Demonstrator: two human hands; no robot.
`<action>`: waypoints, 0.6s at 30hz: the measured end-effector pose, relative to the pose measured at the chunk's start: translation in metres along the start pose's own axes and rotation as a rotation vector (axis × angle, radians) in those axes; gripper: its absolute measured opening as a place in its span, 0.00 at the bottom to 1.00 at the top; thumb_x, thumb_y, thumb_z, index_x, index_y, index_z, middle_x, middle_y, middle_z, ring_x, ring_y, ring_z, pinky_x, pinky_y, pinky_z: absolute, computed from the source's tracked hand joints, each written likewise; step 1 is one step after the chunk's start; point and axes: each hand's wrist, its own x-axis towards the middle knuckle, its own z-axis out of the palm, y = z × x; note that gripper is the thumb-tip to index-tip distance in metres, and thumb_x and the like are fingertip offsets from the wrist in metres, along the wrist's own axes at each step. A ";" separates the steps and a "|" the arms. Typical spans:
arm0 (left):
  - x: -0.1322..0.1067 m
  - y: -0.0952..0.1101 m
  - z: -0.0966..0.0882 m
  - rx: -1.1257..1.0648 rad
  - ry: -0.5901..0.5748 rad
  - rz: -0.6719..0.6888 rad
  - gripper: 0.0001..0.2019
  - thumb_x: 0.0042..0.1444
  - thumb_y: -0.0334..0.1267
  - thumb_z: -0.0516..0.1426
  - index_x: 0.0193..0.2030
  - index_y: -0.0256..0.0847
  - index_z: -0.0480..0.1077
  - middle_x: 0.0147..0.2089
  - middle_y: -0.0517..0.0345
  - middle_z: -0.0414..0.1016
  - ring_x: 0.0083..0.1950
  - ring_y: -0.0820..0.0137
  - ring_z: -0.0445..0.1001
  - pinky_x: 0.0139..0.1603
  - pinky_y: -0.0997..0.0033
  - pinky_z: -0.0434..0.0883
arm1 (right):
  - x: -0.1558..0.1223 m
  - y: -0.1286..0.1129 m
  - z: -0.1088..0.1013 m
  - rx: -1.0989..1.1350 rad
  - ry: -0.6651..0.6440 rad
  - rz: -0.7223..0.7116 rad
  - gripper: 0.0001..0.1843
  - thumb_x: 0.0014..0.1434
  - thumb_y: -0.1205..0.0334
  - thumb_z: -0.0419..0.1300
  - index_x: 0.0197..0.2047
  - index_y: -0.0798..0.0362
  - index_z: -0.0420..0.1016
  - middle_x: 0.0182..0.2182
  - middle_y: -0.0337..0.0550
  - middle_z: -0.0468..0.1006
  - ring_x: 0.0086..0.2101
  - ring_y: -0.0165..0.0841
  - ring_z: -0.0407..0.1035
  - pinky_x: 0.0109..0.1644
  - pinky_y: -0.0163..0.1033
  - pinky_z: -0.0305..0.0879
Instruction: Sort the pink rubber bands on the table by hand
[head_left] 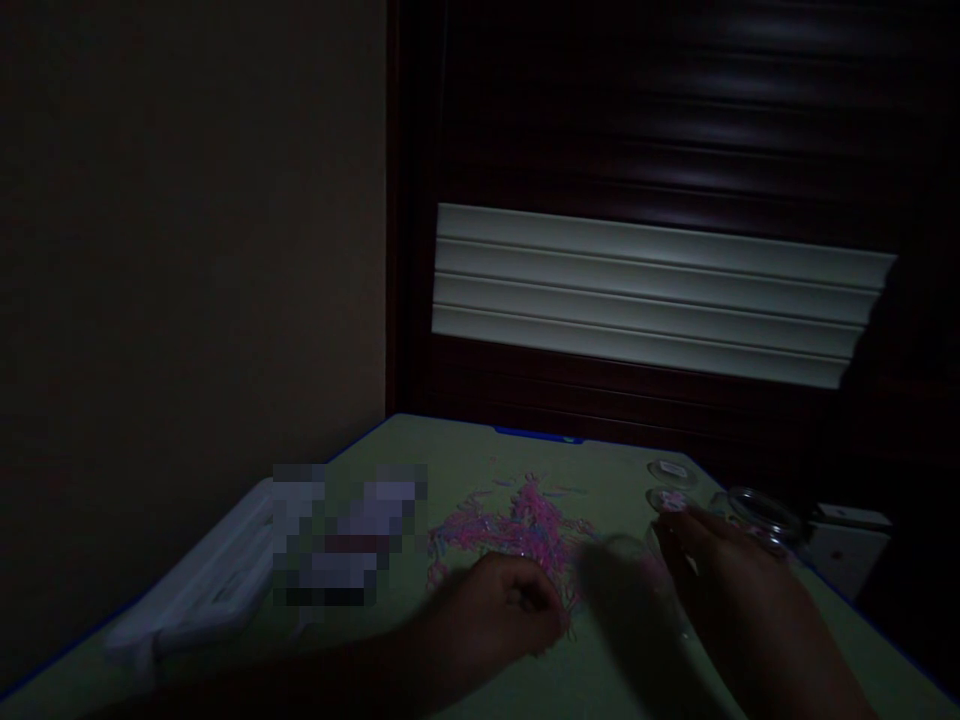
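Though the room is very dim, a white tray shows at the far left of the table, near its blue edge. What lies just right of the tray is too blurred to name.

Past that, mid-table, a pile of small pink bits, with a few pale ones mixed in, spreads loosely over the green top. The left hand rests on the near edge of the pile, knuckles up and fingers curled down into the bits. Whether it has pinched any of them, I cannot tell.

Right of the pile, a faint clear shape sits under the fingertips of the right hand, too smeared to name. That hand reaches in from the lower right with its fingers bent forward; its grip cannot be made out.

Beyond its fingertips lie two small round lids, one behind the other. Just right of them a clear jar stands near the table's right edge. A white box sits off the table further right. Pale slats cross the dark wall behind.
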 end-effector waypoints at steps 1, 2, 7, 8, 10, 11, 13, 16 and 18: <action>0.000 0.000 0.000 -0.002 -0.001 -0.001 0.08 0.48 0.39 0.59 0.32 0.36 0.72 0.27 0.61 0.71 0.30 0.73 0.69 0.30 0.76 0.63 | 0.000 -0.002 0.000 0.025 0.031 -0.035 0.13 0.58 0.69 0.47 0.37 0.51 0.73 0.37 0.50 0.75 0.34 0.39 0.70 0.36 0.42 0.62; -0.001 0.000 0.000 -0.008 -0.005 0.001 0.08 0.48 0.39 0.59 0.32 0.36 0.72 0.27 0.61 0.71 0.30 0.73 0.69 0.30 0.76 0.63 | -0.001 -0.004 0.001 0.059 0.044 -0.085 0.13 0.58 0.69 0.47 0.37 0.51 0.73 0.37 0.50 0.74 0.34 0.38 0.69 0.35 0.41 0.62; -0.002 0.002 0.000 -0.048 -0.038 0.032 0.08 0.49 0.39 0.59 0.32 0.36 0.72 0.27 0.61 0.70 0.30 0.74 0.68 0.30 0.76 0.63 | -0.002 -0.019 0.006 0.262 -0.073 -0.355 0.13 0.58 0.71 0.47 0.34 0.52 0.72 0.28 0.44 0.72 0.29 0.32 0.67 0.32 0.35 0.59; -0.002 0.002 0.000 -0.042 -0.036 0.033 0.08 0.50 0.39 0.59 0.33 0.36 0.72 0.27 0.61 0.70 0.30 0.74 0.68 0.30 0.77 0.63 | -0.002 -0.023 0.008 0.267 -0.116 -0.379 0.12 0.55 0.73 0.49 0.33 0.52 0.72 0.27 0.43 0.72 0.29 0.32 0.67 0.31 0.34 0.58; -0.002 0.002 0.000 -0.013 -0.025 0.038 0.08 0.50 0.40 0.58 0.33 0.36 0.72 0.27 0.61 0.70 0.30 0.74 0.68 0.29 0.77 0.63 | -0.002 -0.028 0.012 0.253 -0.200 -0.403 0.12 0.48 0.77 0.52 0.30 0.52 0.72 0.26 0.41 0.72 0.27 0.30 0.66 0.29 0.32 0.57; -0.003 0.002 0.000 0.009 -0.019 0.044 0.08 0.50 0.40 0.58 0.33 0.37 0.72 0.27 0.62 0.70 0.30 0.73 0.68 0.29 0.77 0.63 | -0.002 -0.030 0.014 0.242 -0.233 -0.407 0.12 0.46 0.78 0.53 0.29 0.52 0.72 0.26 0.40 0.72 0.26 0.30 0.66 0.28 0.31 0.56; -0.003 0.002 0.000 0.059 -0.018 0.057 0.08 0.50 0.40 0.58 0.32 0.37 0.72 0.27 0.61 0.70 0.31 0.73 0.68 0.30 0.78 0.63 | -0.002 -0.032 0.015 0.229 -0.267 -0.399 0.12 0.44 0.78 0.54 0.28 0.52 0.71 0.25 0.40 0.72 0.25 0.29 0.66 0.27 0.31 0.55; -0.002 0.007 -0.006 0.159 -0.015 0.075 0.08 0.50 0.39 0.56 0.32 0.36 0.72 0.29 0.61 0.71 0.32 0.72 0.69 0.29 0.78 0.62 | -0.002 -0.033 0.013 0.221 -0.276 -0.395 0.11 0.46 0.77 0.54 0.28 0.52 0.71 0.26 0.40 0.72 0.25 0.29 0.66 0.28 0.31 0.55; 0.000 0.013 -0.015 0.271 0.003 0.112 0.07 0.51 0.36 0.54 0.32 0.36 0.71 0.30 0.60 0.71 0.32 0.72 0.69 0.29 0.78 0.62 | -0.002 -0.032 0.012 0.218 -0.273 -0.397 0.10 0.49 0.76 0.53 0.28 0.52 0.70 0.26 0.40 0.72 0.26 0.29 0.66 0.28 0.31 0.55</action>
